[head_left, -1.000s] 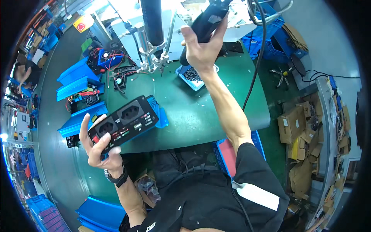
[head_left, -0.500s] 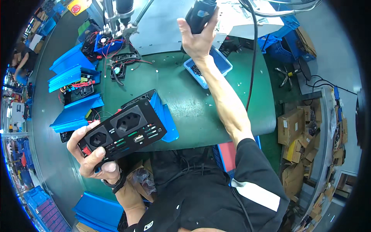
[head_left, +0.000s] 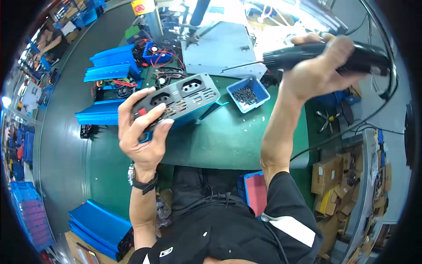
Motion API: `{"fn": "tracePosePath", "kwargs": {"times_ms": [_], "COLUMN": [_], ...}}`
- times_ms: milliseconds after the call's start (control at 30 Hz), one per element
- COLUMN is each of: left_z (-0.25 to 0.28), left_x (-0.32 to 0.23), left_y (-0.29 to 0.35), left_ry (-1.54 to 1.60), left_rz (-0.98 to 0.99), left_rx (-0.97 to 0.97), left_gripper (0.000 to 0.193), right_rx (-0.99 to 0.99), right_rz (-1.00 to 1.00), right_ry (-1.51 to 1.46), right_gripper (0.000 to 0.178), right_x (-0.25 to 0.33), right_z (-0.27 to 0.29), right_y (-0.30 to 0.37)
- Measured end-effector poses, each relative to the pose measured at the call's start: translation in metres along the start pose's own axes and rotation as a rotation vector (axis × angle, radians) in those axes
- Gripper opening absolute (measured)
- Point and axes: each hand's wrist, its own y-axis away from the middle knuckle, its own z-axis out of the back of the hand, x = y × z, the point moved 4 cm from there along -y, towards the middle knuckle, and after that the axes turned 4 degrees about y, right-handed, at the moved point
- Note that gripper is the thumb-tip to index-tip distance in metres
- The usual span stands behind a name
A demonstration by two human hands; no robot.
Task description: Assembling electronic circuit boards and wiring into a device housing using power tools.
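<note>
My left hand [head_left: 143, 132] grips one end of a power inverter [head_left: 179, 100] with a blue finned housing. Its dark end panel, with two sockets, vents and a red switch, is tilted up towards me. In my right hand [head_left: 314, 72], at the upper right, is a black electric screwdriver [head_left: 296, 56]. The hand is smeared by motion. The long thin bit points left and stays apart from the inverter. Below the bit, a blue bin [head_left: 262, 91] holds many small dark screws [head_left: 245, 95].
Blue finned housings [head_left: 107, 112] with exposed wiring stand on the left. Behind the inverter lie fans and red wires [head_left: 165, 57] beside a grey metal box [head_left: 220, 46]. The screwdriver's cable [head_left: 347, 131] trails at the right. More blue housings [head_left: 101, 226] lie at lower left.
My right hand has swung the screwdriver right, bringing its bit into view. My left hand has raised and tilted the inverter. The view has shifted, so the bench appears moved.
</note>
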Motion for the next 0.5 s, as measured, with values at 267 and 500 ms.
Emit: {"fn": "tracePosePath", "kwargs": {"times_ms": [267,500], "left_z": [0.005,0.005], "left_x": [-0.008,-0.007], "left_y": [0.004,0.011], "left_ry": [-0.167,-0.098], "left_rz": [-0.196,-0.183], "left_rx": [-0.225,-0.298], "left_gripper": [0.042,0.035], "right_rx": [-0.023,0.010], "right_rz": [-0.272,-0.399], "right_ry": [-0.269,-0.274], "right_gripper": [0.055,0.051], "right_x": [0.064,0.077], "right_z": [-0.056,-0.067], "right_y": [0.009,0.022]}}
